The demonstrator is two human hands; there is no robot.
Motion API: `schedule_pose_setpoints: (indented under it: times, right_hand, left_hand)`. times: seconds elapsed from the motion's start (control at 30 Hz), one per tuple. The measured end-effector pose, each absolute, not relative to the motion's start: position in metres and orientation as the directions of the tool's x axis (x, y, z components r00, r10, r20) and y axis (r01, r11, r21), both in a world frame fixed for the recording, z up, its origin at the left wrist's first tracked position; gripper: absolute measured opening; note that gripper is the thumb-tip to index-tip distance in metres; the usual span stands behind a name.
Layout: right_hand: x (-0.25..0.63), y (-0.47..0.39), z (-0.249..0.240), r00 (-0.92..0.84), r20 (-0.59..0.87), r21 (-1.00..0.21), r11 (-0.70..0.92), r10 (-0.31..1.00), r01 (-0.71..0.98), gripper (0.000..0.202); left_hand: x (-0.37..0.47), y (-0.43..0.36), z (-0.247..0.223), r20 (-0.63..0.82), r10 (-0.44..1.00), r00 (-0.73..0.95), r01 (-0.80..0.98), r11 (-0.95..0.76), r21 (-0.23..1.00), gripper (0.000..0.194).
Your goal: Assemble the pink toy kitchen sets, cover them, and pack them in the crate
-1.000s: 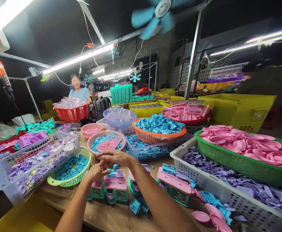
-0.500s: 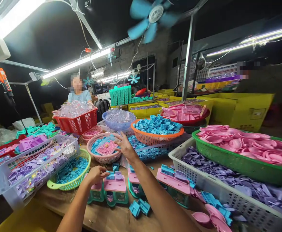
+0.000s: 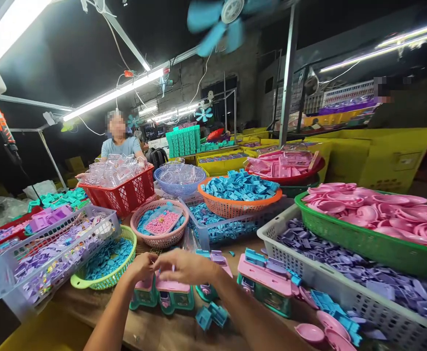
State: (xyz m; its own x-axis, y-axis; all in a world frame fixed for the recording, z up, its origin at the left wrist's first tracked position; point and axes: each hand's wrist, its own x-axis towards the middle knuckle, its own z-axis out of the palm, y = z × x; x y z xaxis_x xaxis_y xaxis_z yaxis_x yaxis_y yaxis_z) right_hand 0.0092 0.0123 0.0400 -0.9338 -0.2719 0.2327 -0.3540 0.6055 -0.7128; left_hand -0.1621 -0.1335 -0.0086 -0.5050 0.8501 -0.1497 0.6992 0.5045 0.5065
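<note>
My left hand is closed above the pink-and-green toy pieces at the left of the row; what its fingertips hold, if anything, is too small to name. My right hand reaches across to it, fingers bent and meeting the left fingertips, over a pink-topped toy. The right fingertips are partly hidden, so their grip is unclear. Another pink-and-green toy with blue and purple parts on top stands to the right. Loose blue pieces lie in front of the row.
A pink basket with a bag of pink bits stands behind my hands, a green-yellow basket to the left. An orange basket, a white crate and a green tray fill the right. A person is across the table.
My right hand has come back from the pink basket to my left hand. The red basket across the table has shifted a little towards the right and nearer.
</note>
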Motion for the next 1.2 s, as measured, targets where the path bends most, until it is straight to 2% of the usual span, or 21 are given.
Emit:
schedule_pose_setpoints:
  times: [0.07, 0.17, 0.33, 0.53, 0.67, 0.8, 1.0, 1.2]
  right_hand:
    - [0.019, -0.002, 0.024, -0.927, 0.119, -0.534, 0.764, -0.356, -0.362, 0.028]
    - [0.034, -0.02, -0.009, -0.933, 0.058, -0.347, 0.869, -0.356, -0.354, 0.038]
    - [0.057, -0.034, -0.052, -0.953, 0.179, -0.334, 0.896, -0.244, -0.292, 0.055]
    - [0.053, -0.044, -0.096, -0.928, 0.313, -0.234, 0.931, -0.2, -0.28, 0.054]
    - [0.032, -0.053, -0.142, -0.836, 0.458, -0.081, 0.922, -0.302, -0.378, 0.054]
    - [0.014, -0.06, -0.177, -0.753, 0.52, 0.065, 0.898, -0.403, -0.435, 0.031]
    - [0.014, -0.061, -0.19, -0.758, 0.533, 0.052, 0.909, -0.375, -0.413, 0.028]
    - [0.025, -0.051, -0.174, -0.795, 0.473, -0.04, 0.892, -0.38, -0.45, 0.042]
  left_hand:
    - [-0.161, -0.134, -0.008, -0.137, 0.854, -0.502, 0.708, 0.497, 0.502, 0.043]
    - [-0.161, -0.134, -0.009, -0.129, 0.859, -0.495, 0.717, 0.488, 0.497, 0.043]
    - [-0.162, -0.134, -0.01, -0.126, 0.859, -0.497, 0.718, 0.488, 0.497, 0.048]
    - [-0.161, -0.135, -0.01, -0.13, 0.852, -0.506, 0.708, 0.497, 0.502, 0.052]
    - [-0.159, -0.136, -0.011, -0.126, 0.845, -0.519, 0.701, 0.506, 0.503, 0.05]
    - [-0.159, -0.136, -0.011, -0.123, 0.844, -0.522, 0.702, 0.507, 0.5, 0.044]
    - [-0.158, -0.137, -0.01, -0.126, 0.847, -0.517, 0.705, 0.504, 0.498, 0.035]
    - [-0.15, -0.135, -0.001, -0.072, 0.841, -0.537, 0.722, 0.502, 0.476, 0.033]
